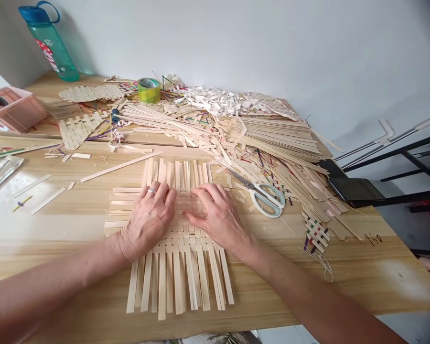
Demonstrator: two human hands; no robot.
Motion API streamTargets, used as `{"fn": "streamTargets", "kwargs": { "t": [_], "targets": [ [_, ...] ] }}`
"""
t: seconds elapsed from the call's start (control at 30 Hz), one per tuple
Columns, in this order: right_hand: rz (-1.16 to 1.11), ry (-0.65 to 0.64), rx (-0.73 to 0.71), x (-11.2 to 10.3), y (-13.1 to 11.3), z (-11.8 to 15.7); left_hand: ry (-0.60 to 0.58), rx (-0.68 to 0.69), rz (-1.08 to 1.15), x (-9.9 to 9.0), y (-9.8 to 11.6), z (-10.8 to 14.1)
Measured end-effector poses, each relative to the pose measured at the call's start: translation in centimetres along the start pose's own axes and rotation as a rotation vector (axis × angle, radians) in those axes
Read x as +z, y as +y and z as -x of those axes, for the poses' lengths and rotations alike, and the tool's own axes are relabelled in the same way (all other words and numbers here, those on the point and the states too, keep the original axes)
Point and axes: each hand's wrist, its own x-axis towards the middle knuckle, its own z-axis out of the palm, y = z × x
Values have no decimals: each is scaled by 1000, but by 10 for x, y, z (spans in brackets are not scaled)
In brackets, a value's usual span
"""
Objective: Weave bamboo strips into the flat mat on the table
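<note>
A mat of pale flat wooden strips (181, 235), woven in the middle, lies on the table in front of me. Its loose strip ends spread towards me, away from me and to the left. My left hand (151, 212), with a ring on one finger, is closed, its bent fingers pressed down on the left part of the weave. Its thumb and fingertips are mostly hidden. On the right part rests my right hand (217, 210), thumb and fingers apart, the fingertips touching the strips. Scissors (267, 197) with white and pale blue handles lie right of that hand.
Loose strips (272, 136) and scraps heap up at the back and right. Tape (149, 91), a blue-green bottle (53, 50) and a pink basket (23, 112) stand at the back left. A phone (356, 189) lies by the right edge, near a small woven piece (315, 231).
</note>
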Motion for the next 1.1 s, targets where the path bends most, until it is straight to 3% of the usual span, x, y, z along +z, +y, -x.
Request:
{"fn": "streamTargets", "kwargs": {
  "t": [0.33,0.8,0.97,1.1],
  "targets": [
    [-52,-1,16,1,0,-1,142,63,157,12,-3,-2],
    [-157,3,21,3,-3,-6,137,60,227,15,-3,-8],
    [-170,44,74,-17,5,-11,181,99,174,16,-6,-4],
    [26,-47,217,-49,29,-5,171,85,39,20,-6,0]
  ]
}}
